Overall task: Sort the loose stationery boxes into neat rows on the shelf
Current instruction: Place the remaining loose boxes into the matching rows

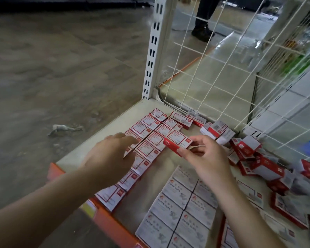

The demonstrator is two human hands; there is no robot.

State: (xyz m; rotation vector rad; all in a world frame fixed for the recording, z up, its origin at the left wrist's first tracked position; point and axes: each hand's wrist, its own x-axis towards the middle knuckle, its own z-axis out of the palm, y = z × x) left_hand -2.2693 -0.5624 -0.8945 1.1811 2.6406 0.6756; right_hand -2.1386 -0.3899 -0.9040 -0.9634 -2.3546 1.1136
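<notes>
Red-and-white stationery boxes covered most of the cream shelf [104, 129], which had an orange front lip [107, 219] and a white wire grid [227, 72] at the back. Right hand [207, 158] pinched one red-and-white box [177, 141] between thumb and fingertips, holding it just above the shelf surface, tilted, label up, at the near end of the second row. Left hand [111, 154] hovered flat, fingers straight and relaxed, over the first row [143, 129]; whether the fingertips touched the boxes beneath could not be told.

Two rows of matching boxes ran diagonally from the back corner by the slotted white upright [153, 51] toward the front lip, laid edge to edge, labels up. The left row reached nearly to the lip; the second row [162, 133] was shorter and ended just beside the held box.

Near the front, a separate block of white boxes printed "PAPER CLIPS" [179, 208] lay in two neat columns. To the right, a loose heap of red-and-white boxes [254, 158] lay jumbled, tilted and overlapping, against the grid. A few more lay askew at the back, near the base of the grid.

On the grey floor [61, 68] left of the shelf lay a crumpled scrap of wrapper [64, 128]. Beyond the grid, a person's dark shoe [202, 33] and trouser leg showed.
</notes>
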